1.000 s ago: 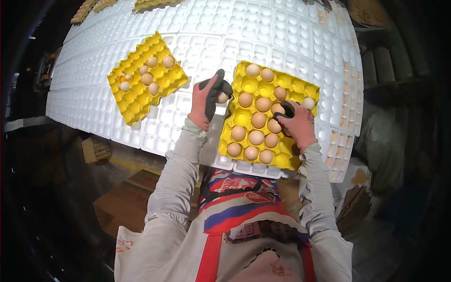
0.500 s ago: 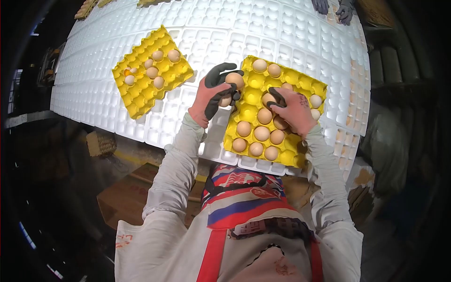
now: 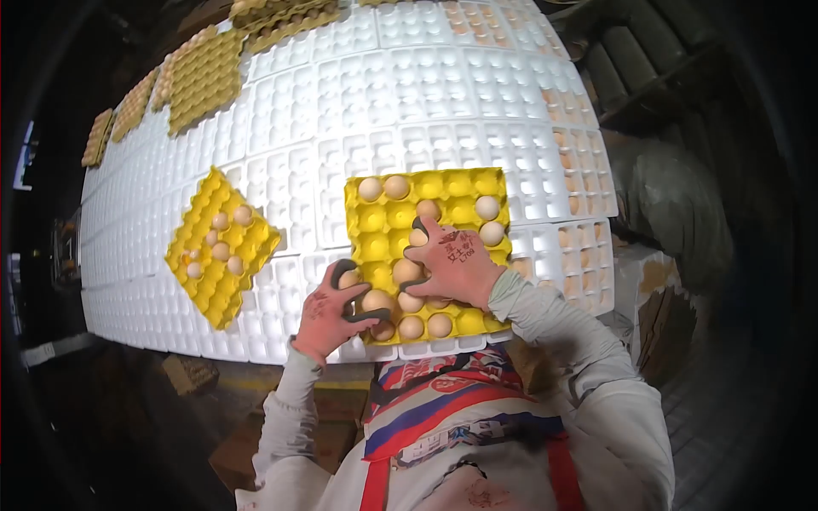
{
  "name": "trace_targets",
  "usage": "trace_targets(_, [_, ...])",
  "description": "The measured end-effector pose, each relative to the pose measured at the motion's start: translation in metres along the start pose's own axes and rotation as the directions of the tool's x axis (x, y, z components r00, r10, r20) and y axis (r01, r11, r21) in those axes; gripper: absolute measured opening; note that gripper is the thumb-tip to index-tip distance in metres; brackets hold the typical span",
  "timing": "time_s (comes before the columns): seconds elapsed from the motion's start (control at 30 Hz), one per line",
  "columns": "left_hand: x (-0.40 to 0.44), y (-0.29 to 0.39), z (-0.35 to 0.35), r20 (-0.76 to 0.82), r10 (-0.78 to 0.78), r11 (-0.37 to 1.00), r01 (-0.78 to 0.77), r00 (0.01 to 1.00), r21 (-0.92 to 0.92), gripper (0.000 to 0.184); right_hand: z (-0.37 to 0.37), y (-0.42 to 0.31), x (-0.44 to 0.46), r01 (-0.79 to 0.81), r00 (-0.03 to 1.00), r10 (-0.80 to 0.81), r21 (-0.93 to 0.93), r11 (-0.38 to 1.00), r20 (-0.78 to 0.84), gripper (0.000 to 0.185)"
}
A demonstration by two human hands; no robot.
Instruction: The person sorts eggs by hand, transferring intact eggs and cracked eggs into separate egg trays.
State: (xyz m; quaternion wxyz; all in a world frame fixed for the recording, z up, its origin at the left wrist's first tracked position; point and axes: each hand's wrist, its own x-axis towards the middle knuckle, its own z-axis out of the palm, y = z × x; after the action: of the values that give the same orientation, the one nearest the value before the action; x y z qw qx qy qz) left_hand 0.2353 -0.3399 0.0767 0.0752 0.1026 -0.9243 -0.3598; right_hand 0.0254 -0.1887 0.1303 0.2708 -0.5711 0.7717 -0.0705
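Note:
In front of me lies a yellow egg tray (image 3: 368, 220), partly filled with brown and pale eggs. My left hand (image 3: 328, 311), in a pink glove with dark fingertips, is at the tray's near left corner. Its fingers are curled round two brown eggs, one egg (image 3: 377, 302) over the tray and another egg (image 3: 348, 278) closer to the palm. Over the middle of the tray, my right hand (image 3: 460, 262) bends its fingers round a brown egg (image 3: 407, 272). A second egg (image 3: 418, 238) shows beside its upper fingers. The right palm hides several cups.
A second yellow tray (image 3: 204, 285) sits to the left with several eggs, one apparently broken. White moulded trays (image 3: 281, 183) cover the table. Egg-filled trays (image 3: 135, 106) stand at the far left; eggs fill white trays (image 3: 584, 183) at the right edge.
My view has shifted, showing more of the table's far end. The left hand has brought its eggs from beside the tray to its near left corner. The right hand has moved left across the tray.

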Motion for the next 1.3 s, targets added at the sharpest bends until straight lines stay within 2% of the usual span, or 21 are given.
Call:
trace_targets(0.03, [0.002, -0.004, -0.008, 0.063, -0.241, 0.917, 0.249, 0.968, -0.312, 0.057, 0.005, 0.019, -0.010, -0.005, 0.983, 0.058, 0.297, 0.955, -0.172, 0.038])
trace_targets(0.07, [0.007, -0.004, -0.012, 0.206, -0.450, 0.677, 0.483, 0.869, -0.555, 0.060, 0.006, 0.049, -0.011, 0.045, 0.992, 0.070, 0.800, 0.598, -0.108, 0.049])
trace_targets(0.1, [0.015, -0.007, 0.000, 0.261, -0.424, 0.300, 0.406, 0.867, -0.863, 0.063, 0.002, 0.065, -0.021, 0.148, 0.986, 0.027, 0.936, 0.320, -0.165, 0.051])
trace_targets(0.17, [0.053, -0.004, 0.017, 0.287, -0.247, -0.488, 0.137, 0.925, -0.862, 0.073, 0.006, 0.112, -0.016, 0.181, 0.952, -0.099, 0.792, -0.583, -0.291, 0.058])
trace_targets(0.2, [0.081, 0.011, 0.026, 0.240, -0.170, -0.672, 0.066, 0.956, -0.738, 0.069, 0.008, 0.136, -0.014, 0.044, 0.923, -0.161, 0.511, -0.858, -0.350, 0.063])
trace_targets(0.27, [0.135, 0.036, 0.039, 0.267, -0.148, -0.713, 0.084, 0.952, -0.696, 0.068, -0.006, 0.174, -0.009, 0.230, 0.908, 0.027, 0.444, -0.866, -0.418, 0.066])
trace_targets(0.37, [0.222, 0.050, 0.066, 0.333, -0.086, -0.451, 0.261, 0.939, -0.853, 0.074, -0.024, 0.232, 0.007, 0.222, 0.904, 0.060, 0.343, -0.913, -0.424, 0.062])
trace_targets(0.47, [0.303, 0.036, 0.081, 0.211, -0.104, 0.321, 0.234, 0.972, -0.918, 0.059, -0.037, 0.280, 0.030, 0.277, 0.921, 0.146, 0.344, -0.897, -0.361, 0.061])
trace_targets(0.5, [0.329, 0.026, 0.088, 0.182, -0.076, 0.432, 0.197, 0.980, -0.880, 0.052, -0.041, 0.295, 0.036, 0.381, 0.920, 0.252, 0.532, -0.756, -0.300, 0.059])
trace_targets(0.6, [0.399, 0.007, 0.095, 0.305, -0.090, 0.688, 0.281, 0.948, -0.669, 0.052, -0.050, 0.336, 0.052, 0.372, 0.788, 0.565, 0.920, -0.122, -0.244, 0.054])
trace_targets(0.63, [0.422, -0.004, 0.105, 0.226, 0.021, 0.869, 0.094, 0.974, -0.486, 0.055, -0.056, 0.342, 0.053, 0.236, 0.745, 0.641, 0.972, 0.005, -0.185, 0.050])
trace_targets(0.67, [0.439, -0.017, 0.115, 0.183, 0.149, 0.962, -0.100, 0.972, -0.254, 0.058, -0.036, 0.365, 0.075, 0.300, 0.676, 0.605, 0.907, 0.295, -0.421, 0.050])
trace_targets(0.7, [0.451, -0.018, 0.119, 0.253, 0.141, 0.982, -0.102, 0.957, -0.161, 0.058, -0.043, 0.359, 0.080, -0.005, 0.624, 0.548, 0.699, 0.715, -0.557, 0.053])
trace_targets(0.73, [0.461, -0.018, 0.121, 0.321, 0.125, 0.992, -0.110, 0.939, -0.067, 0.058, -0.054, 0.347, 0.082, -0.322, 0.620, 0.424, 0.279, 0.905, -0.660, 0.056])
trace_targets(0.9, [0.489, -0.033, 0.129, 0.494, 0.120, 0.983, -0.172, 0.861, 0.062, 0.052, -0.075, 0.349, 0.090, -0.445, 0.782, 0.390, 0.004, 0.896, -0.486, 0.051])
trace_targets(1.0, [0.503, -0.015, 0.129, 0.505, 0.126, 0.931, -0.277, 0.854, 0.237, 0.044, -0.081, 0.374, 0.109, -0.278, 0.598, 0.350, 0.223, 0.934, -0.721, 0.043])
trace_targets(1.1, [0.514, 0.018, 0.162, 0.023, 0.207, 0.958, -0.198, 0.978, -0.206, 0.031, -0.072, 0.394, 0.134, -0.194, 0.477, 0.335, 0.274, 0.942, -0.812, 0.036])
trace_targets(1.13, [0.520, 0.012, 0.190, -0.225, 0.268, 0.940, -0.305, 0.937, -0.153, 0.035, -0.063, 0.400, 0.141, -0.254, 0.491, 0.358, 0.263, 0.931, -0.794, 0.035])
trace_targets(1.2, [0.526, 0.006, 0.230, -0.305, 0.239, 0.970, -0.243, 0.922, 0.025, 0.043, -0.057, 0.407, 0.144, -0.139, 0.407, 0.386, 0.361, 0.922, -0.828, 0.034])
trace_targets(1.23, [0.528, 0.003, 0.239, -0.176, 0.177, 0.982, -0.163, 0.968, 0.094, 0.047, -0.056, 0.409, 0.143, -0.036, 0.342, 0.427, 0.443, 0.896, -0.837, 0.035])
trace_targets(1.3, [0.517, -0.003, 0.247, -0.214, 0.288, 0.948, -0.246, 0.933, 0.205, 0.053, -0.060, 0.407, 0.136, -0.029, 0.303, 0.450, 0.464, 0.885, -0.840, 0.035])
